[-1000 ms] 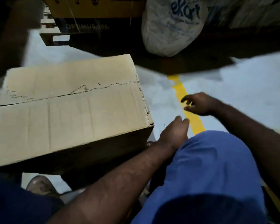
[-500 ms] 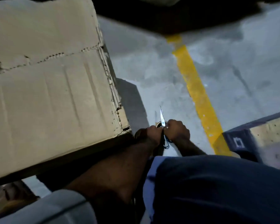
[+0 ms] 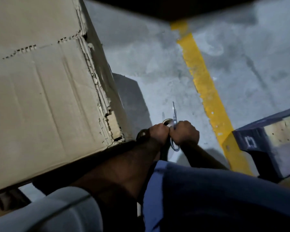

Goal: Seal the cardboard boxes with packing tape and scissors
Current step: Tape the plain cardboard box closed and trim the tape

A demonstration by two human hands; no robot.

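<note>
The cardboard box (image 3: 40, 97) fills your left side, flaps shut along a ragged seam. Its torn right edge runs down to a near corner just beside your left forearm. Bare concrete floor (image 3: 157, 67) lies open between that edge and the yellow line (image 3: 204, 84). A blue pallet (image 3: 261, 144) sits just right of the line, near you. Your right hand (image 3: 186, 134) is fisted round the scissors (image 3: 175, 114), blades together and pointing far. Your left hand (image 3: 158, 133) is curled tight, touching the right; whether it holds anything cannot be told.
</note>
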